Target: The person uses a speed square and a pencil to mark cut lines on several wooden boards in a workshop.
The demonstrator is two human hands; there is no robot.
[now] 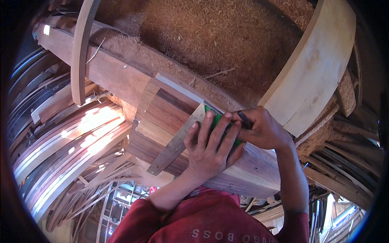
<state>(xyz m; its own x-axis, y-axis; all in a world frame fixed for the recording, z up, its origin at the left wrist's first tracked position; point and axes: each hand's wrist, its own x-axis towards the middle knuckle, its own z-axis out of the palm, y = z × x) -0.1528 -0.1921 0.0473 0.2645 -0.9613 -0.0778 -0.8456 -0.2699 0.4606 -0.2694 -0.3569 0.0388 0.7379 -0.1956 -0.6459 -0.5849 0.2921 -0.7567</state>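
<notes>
Left hand [214, 152]: spread flat, pressing your green-handled silver metal square [176, 141] | Square: on the brown striped wooden board [150, 109], blade left of that palm, slanting near-left across the grain | Right hand [263, 125]: gripping a slim dark stick [244, 118], farther from the blade

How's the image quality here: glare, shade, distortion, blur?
Head view: sunlight washes out patches on the strips at left; head view: the sawdust is dimmer, without harsh glare; head view: fisheye distortion and dark corners toward the rim; head view: left hand, right hand and square look fairly sharp, no obvious motion blur.
</notes>
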